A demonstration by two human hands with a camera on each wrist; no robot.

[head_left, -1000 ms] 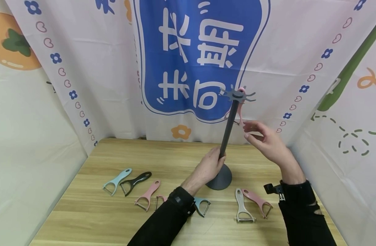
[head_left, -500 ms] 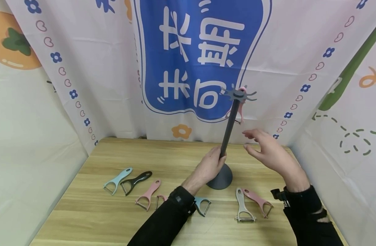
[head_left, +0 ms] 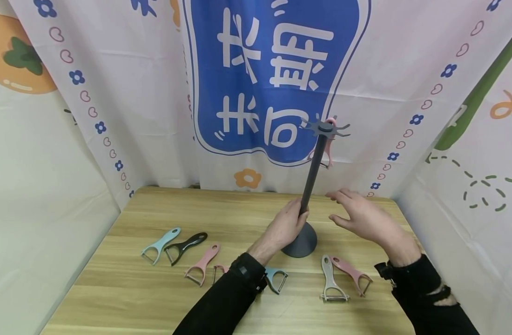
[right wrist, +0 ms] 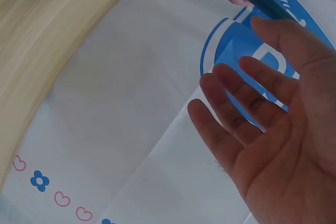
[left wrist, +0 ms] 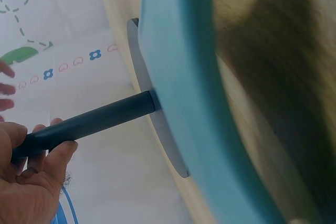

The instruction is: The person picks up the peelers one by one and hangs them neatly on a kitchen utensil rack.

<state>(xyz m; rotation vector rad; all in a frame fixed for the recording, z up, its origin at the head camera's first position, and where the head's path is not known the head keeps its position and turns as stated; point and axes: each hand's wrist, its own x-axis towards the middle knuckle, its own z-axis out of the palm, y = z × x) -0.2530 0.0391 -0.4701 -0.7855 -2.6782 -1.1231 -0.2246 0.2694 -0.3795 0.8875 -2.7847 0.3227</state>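
Observation:
My left hand grips the dark grey pole of a stand; in the left wrist view its fingers and thumb wrap the pole. The stand's round base is on the table, and a ring of hooks tops it. One pink peeler hangs from a hook at the back. To the right of the pole, my right hand is in the air with nothing in it. Its palm and loosely spread fingers show in the right wrist view. Below it lie a grey-white peeler and a pink peeler.
On the left of the wooden table lie a light blue peeler, a black peeler and a pink peeler. My left sleeve partly covers another pink peeler and a blue peeler. Printed cloth surrounds the table.
My right hand has moved down and slightly right, away from the hanging pink peeler. My left hand keeps its hold on the pole, and the stand stays in place.

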